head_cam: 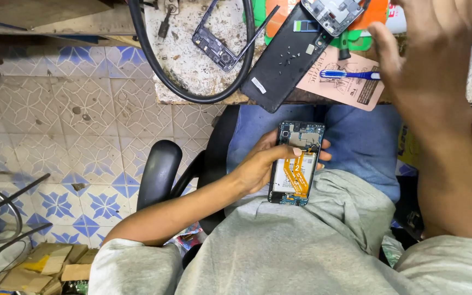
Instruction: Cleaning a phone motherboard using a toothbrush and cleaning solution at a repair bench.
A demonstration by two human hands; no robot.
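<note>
While left hand (258, 166) grips opened phone (297, 163), long axis near-vertical, camera end away; right hand (427, 60) open.

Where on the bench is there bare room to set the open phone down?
Bare bench shows inside the black cable loop, beside the phone frame. Right of it is crowded: back cover with loose screws, pink card, toothbrush, right hand above.
</note>
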